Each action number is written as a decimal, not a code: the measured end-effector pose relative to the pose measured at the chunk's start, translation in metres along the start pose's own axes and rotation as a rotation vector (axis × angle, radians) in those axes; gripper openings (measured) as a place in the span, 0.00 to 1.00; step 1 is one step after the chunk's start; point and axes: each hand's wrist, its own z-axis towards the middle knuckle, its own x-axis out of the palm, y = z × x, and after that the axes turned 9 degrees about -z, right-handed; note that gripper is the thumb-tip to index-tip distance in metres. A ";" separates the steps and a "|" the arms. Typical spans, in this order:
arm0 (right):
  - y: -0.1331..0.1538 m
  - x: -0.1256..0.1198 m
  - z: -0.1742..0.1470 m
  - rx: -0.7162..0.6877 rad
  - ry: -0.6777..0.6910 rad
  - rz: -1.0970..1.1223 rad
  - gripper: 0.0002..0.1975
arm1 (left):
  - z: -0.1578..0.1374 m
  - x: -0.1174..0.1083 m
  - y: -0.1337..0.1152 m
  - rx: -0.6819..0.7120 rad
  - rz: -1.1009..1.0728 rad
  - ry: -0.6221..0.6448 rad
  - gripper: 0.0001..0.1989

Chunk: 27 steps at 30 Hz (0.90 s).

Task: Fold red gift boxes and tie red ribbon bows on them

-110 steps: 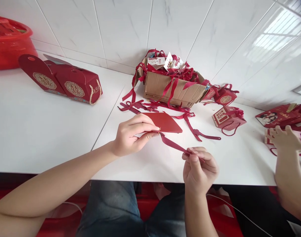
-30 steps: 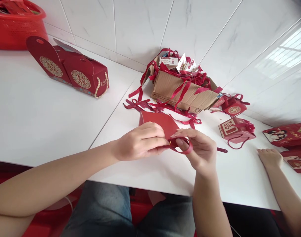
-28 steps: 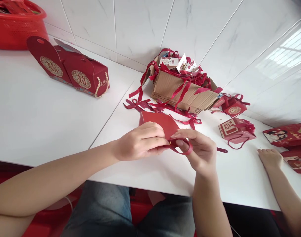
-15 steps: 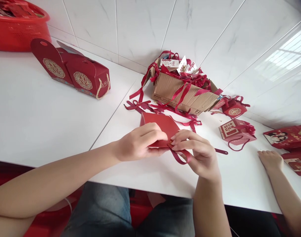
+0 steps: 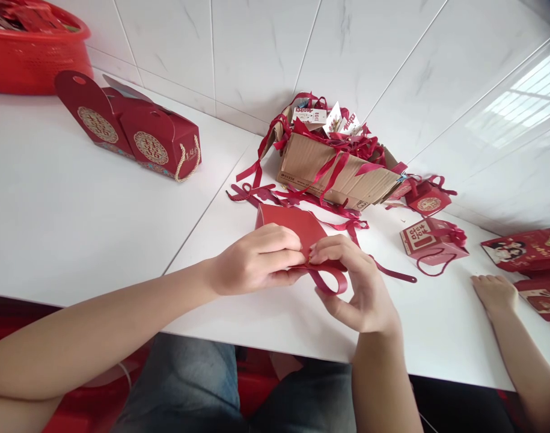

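Observation:
An open red paper box [image 5: 286,218] lies tilted on the table in front of me, its plain inside facing up. My left hand [image 5: 259,260] is closed on its near edge, fingers curled over and thumb below. From that edge hangs a loop of dark red ribbon [image 5: 331,284]. My right hand [image 5: 365,285] has its fingertips at the ribbon's base, beside a tiny gold-coloured bit, with the thumb lower down by the loop. The fingers hide how the ribbon is fixed to the box. A thin red strap [image 5: 396,275] extends rightward behind my right hand.
A cardboard box [image 5: 333,168] of ribbons and tags stands against the tiled wall, with loose ribbons before it. Red gift boxes stand left [image 5: 152,141] and right [image 5: 432,239]. A red basket [image 5: 35,60] is far left. Another person's hand [image 5: 495,293] rests at right.
My right thumb has dropped and moved away from the fingers, and that hand's fingertips have shifted slightly left. The ribbon loop hangs more freely. My left hand stays nearly in place.

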 end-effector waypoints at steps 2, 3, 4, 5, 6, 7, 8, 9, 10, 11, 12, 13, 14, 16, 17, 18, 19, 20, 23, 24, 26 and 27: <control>0.001 0.002 0.001 0.019 -0.001 -0.044 0.21 | 0.000 0.000 0.000 -0.004 -0.010 0.002 0.06; 0.001 0.003 0.001 0.027 -0.006 -0.056 0.20 | -0.001 0.001 0.000 -0.006 -0.015 0.006 0.06; 0.002 0.003 0.001 0.033 -0.011 -0.065 0.20 | -0.001 0.001 -0.001 -0.007 -0.019 0.010 0.06; 0.002 0.003 0.002 0.037 -0.013 -0.071 0.19 | -0.001 0.001 -0.001 -0.010 -0.022 0.013 0.06; 0.002 0.004 0.001 0.038 -0.012 -0.075 0.18 | -0.001 0.001 -0.001 -0.015 -0.023 0.014 0.05; 0.001 0.004 0.001 0.040 -0.010 -0.079 0.17 | -0.002 0.001 -0.001 -0.018 -0.022 0.014 0.05; 0.001 0.004 0.001 0.044 -0.008 -0.081 0.17 | -0.002 0.001 -0.001 -0.021 -0.020 0.017 0.05; 0.001 0.004 0.001 0.049 -0.008 -0.082 0.17 | -0.002 0.001 -0.001 -0.024 -0.018 0.022 0.04; 0.000 0.005 0.001 0.057 -0.011 -0.079 0.17 | -0.002 0.001 -0.001 -0.026 -0.015 0.029 0.04; 0.000 0.006 0.000 0.070 -0.015 -0.073 0.17 | -0.002 0.001 -0.001 -0.026 -0.013 0.036 0.04; 0.000 0.007 0.000 0.088 -0.021 -0.064 0.17 | -0.002 0.001 -0.001 -0.026 -0.010 0.040 0.03; 0.000 0.008 0.000 0.110 -0.027 -0.052 0.17 | -0.003 0.001 -0.001 -0.026 -0.007 0.040 0.04; 0.000 0.009 -0.001 0.135 -0.033 -0.038 0.16 | -0.003 0.002 -0.001 -0.028 -0.005 0.038 0.04; 0.000 0.011 -0.001 0.181 -0.041 -0.016 0.16 | -0.004 0.002 0.000 -0.035 -0.001 0.035 0.05; 0.001 0.012 -0.002 0.197 -0.044 -0.011 0.15 | -0.004 0.003 0.000 -0.039 0.001 0.037 0.05; 0.001 0.013 -0.002 0.208 -0.049 -0.011 0.15 | -0.005 0.003 0.000 -0.042 0.003 0.040 0.05; 0.001 0.014 -0.002 0.215 -0.056 -0.013 0.14 | -0.005 0.003 0.000 -0.044 0.004 0.042 0.06; 0.002 0.015 -0.003 0.219 -0.064 -0.018 0.13 | -0.005 0.003 -0.001 -0.044 0.005 0.042 0.06; 0.003 0.016 -0.002 0.219 -0.090 -0.028 0.12 | -0.005 0.003 -0.001 -0.041 0.009 0.033 0.05; 0.003 0.016 -0.001 0.217 -0.098 -0.028 0.11 | -0.004 0.003 -0.001 -0.042 0.013 0.032 0.05; 0.004 0.016 0.000 0.211 -0.111 -0.026 0.10 | -0.004 0.002 0.000 -0.049 0.022 0.036 0.04; 0.004 0.017 0.001 0.203 -0.120 -0.027 0.09 | -0.004 0.001 0.000 -0.053 0.026 0.040 0.04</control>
